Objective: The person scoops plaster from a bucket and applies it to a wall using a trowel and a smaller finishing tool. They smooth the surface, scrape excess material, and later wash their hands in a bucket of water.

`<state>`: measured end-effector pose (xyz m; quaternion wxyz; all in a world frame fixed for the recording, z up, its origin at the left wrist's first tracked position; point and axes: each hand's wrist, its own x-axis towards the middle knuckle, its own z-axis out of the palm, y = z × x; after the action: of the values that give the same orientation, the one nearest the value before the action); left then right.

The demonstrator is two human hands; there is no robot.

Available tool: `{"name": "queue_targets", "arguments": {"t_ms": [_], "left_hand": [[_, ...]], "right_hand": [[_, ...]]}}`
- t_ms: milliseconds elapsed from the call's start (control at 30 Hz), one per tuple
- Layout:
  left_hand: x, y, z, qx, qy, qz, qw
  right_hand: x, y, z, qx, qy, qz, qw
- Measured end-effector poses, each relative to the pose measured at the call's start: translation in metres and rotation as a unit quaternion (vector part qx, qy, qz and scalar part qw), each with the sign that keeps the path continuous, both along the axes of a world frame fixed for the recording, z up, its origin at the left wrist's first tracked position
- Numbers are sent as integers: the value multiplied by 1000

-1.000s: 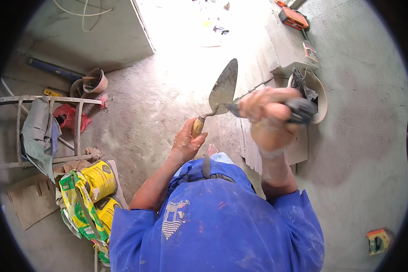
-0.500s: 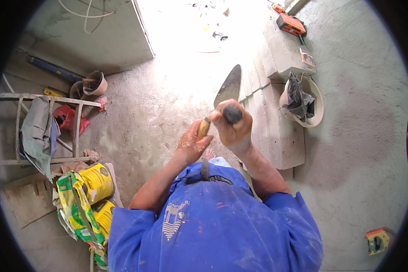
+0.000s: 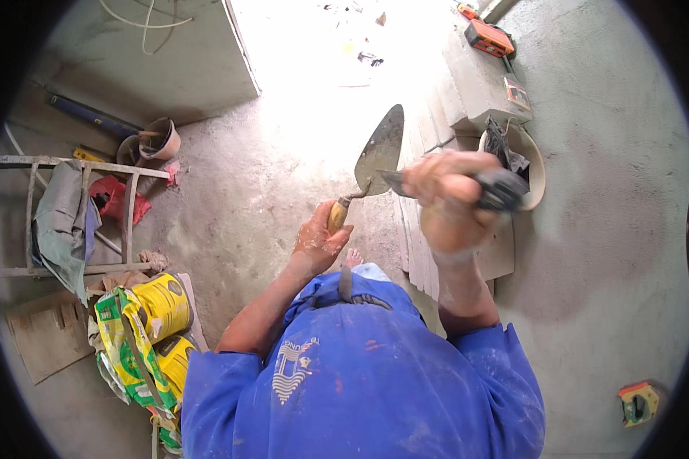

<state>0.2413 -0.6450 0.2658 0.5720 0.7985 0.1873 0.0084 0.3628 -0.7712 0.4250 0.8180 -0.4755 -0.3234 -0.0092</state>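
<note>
My left hand is closed round the wooden handle of a pointed trowel. Its grey blade points away from me, with pale residue on it. My right hand, smeared by motion, grips a tool with a black handle; a short, flat metal blade sticks out on its left, like a scraper. That blade's tip lies at the base of the trowel blade, near the neck; whether the two touch I cannot tell. Both hands are held in front of my blue shirt, above the floor.
Long grey panels lie stacked at the right, beside a pale bucket with black plastic in it. An orange case rests on the stack. At left are a metal ladder, yellow-green bags and a small bucket.
My right hand has swung right and turned, so the black handle now points right and the metal blade shows against the trowel. The left hand and trowel have shifted slightly left.
</note>
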Motion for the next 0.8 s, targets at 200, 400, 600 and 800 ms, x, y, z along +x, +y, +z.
{"name": "queue_targets", "arguments": {"t_ms": [200,400,600,800], "left_hand": [[12,-2,37,-330,51,-22,943],[7,3,33,-382,34,-11,923],[12,-2,40,-468,25,10,884],[9,4,46,-606,-17,-1,795]], "right_hand": [[-5,-6,-40,-218,-47,-57,973],[-13,3,16,126,-86,52,987],[-18,-10,-32,-111,-28,-30,993],[1,-11,15,33,-110,-23,993]]}}
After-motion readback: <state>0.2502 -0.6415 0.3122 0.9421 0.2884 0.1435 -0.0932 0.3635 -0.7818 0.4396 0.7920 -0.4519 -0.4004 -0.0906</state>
